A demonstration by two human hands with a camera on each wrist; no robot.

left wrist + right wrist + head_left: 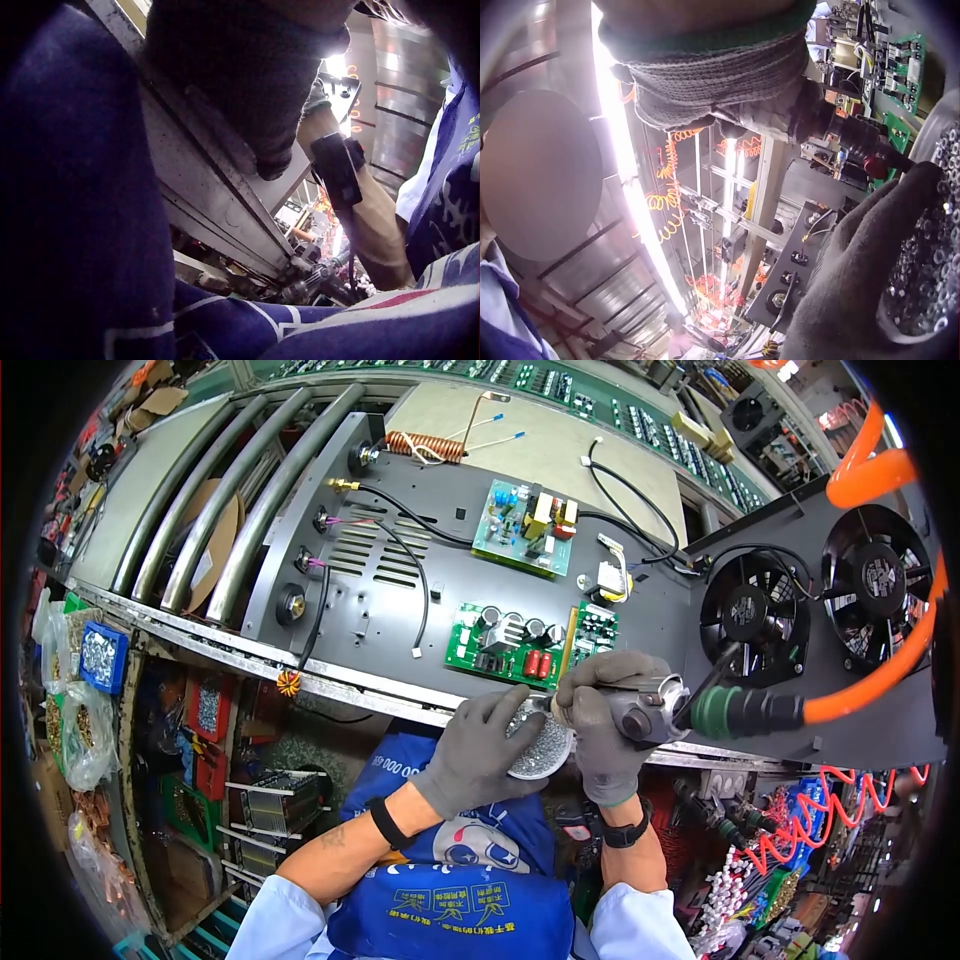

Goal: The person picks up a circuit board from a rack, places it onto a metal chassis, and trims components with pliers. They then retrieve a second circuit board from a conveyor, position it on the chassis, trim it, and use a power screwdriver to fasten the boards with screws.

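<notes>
My left hand (475,750), in a grey glove, holds a white bowl (568,752) of small metal nuts (930,262) in front of the bench edge. Its fingers reach over the bowl's rim, right at the tip of an air screwdriver (650,715). My right hand (610,740), also gloved, grips this driver, whose nose points left over the bowl. An orange hose (870,690) runs from the driver's back end. Just beyond the hands lies a green circuit board (505,645) in a grey metal chassis (380,615). The left wrist view shows the left glove (232,90) dark and close up.
Another circuit board (525,528) and loose black cables lie in the chassis. Two fans (745,610) are mounted in a panel at the right. Metal rollers (215,510) stand left of the chassis. Bins of small parts (103,657) sit below left; red coiled hoses (825,810) hang at lower right.
</notes>
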